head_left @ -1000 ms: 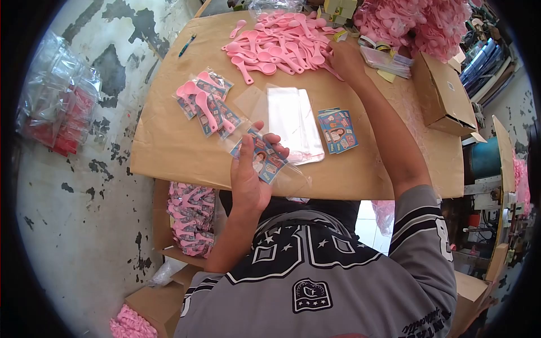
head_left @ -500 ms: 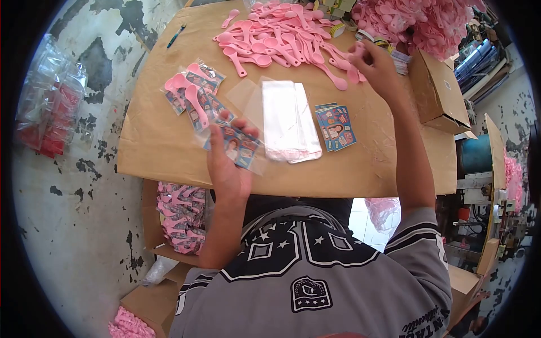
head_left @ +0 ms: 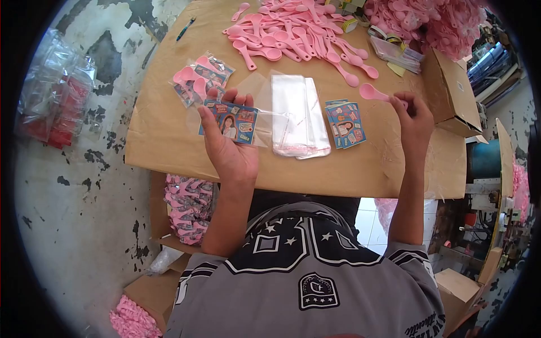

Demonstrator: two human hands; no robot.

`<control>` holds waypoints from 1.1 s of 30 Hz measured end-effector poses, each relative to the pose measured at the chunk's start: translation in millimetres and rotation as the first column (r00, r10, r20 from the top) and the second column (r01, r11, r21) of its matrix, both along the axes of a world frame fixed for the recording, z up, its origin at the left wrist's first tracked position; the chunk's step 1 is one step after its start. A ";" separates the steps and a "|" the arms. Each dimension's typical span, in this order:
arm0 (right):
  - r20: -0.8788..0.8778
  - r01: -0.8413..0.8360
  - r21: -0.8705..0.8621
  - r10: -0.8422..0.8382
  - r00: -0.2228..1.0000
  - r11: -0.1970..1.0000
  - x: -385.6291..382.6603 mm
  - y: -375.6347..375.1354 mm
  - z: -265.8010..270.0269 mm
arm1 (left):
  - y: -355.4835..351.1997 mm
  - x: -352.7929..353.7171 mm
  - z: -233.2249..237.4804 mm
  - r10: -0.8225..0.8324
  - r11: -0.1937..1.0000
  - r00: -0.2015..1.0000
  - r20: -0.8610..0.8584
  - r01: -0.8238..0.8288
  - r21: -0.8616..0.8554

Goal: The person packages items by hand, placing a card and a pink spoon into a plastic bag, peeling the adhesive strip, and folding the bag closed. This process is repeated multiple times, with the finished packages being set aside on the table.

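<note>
My left hand (head_left: 232, 158), palm up, grips a clear plastic bag (head_left: 264, 110) with a printed blue card (head_left: 243, 123) in it. Pinched by its handle in my right hand (head_left: 416, 121) is a pink spoon (head_left: 371, 92), held over the right part of the table. Between my hands lie a stack of clear bags (head_left: 290, 115) and a small stack of blue cards (head_left: 346, 125). Just beyond my left fingers are bagged spoons with cards (head_left: 194, 76). A heap of loose pink spoons (head_left: 287, 36) spreads across the far side.
An open cardboard box (head_left: 451, 90) stands at the table's right edge. Behind it rises a big pile of pink spoons (head_left: 428, 22). A pen (head_left: 186, 28) lies far left. Below the table's left edge, a carton holds packed spoons (head_left: 189, 208). Plastic bags (head_left: 56, 90) hang on the left wall.
My right hand has drawn back from the spoon heap towards me, bringing a pink spoon. My left hand has turned the bagged card more upright to view. The camera view has shifted slightly.
</note>
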State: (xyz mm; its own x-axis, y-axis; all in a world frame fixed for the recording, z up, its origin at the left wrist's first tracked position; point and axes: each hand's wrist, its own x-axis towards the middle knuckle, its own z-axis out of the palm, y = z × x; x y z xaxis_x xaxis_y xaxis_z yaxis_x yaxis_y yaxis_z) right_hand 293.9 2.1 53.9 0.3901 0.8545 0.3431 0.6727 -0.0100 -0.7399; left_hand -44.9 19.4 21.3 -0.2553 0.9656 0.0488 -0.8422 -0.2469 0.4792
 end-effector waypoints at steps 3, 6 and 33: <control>-0.442 -0.241 0.033 0.230 0.867 0.970 -24.6 -27.3 -1.4 | 1.6 7.3 4.4 0.012 1.000 1.000 0.006 -0.012 -0.003; -0.635 -0.395 -0.002 0.304 0.711 0.919 -51.4 -50.4 -4.9 | 1.9 17.4 7.6 -0.011 1.000 1.000 0.001 0.011 0.010; -0.528 -0.419 0.193 0.454 0.717 0.887 -127.5 -59.1 -40.9 | -28.0 59.1 2.3 -0.565 0.813 0.824 0.050 0.566 -0.138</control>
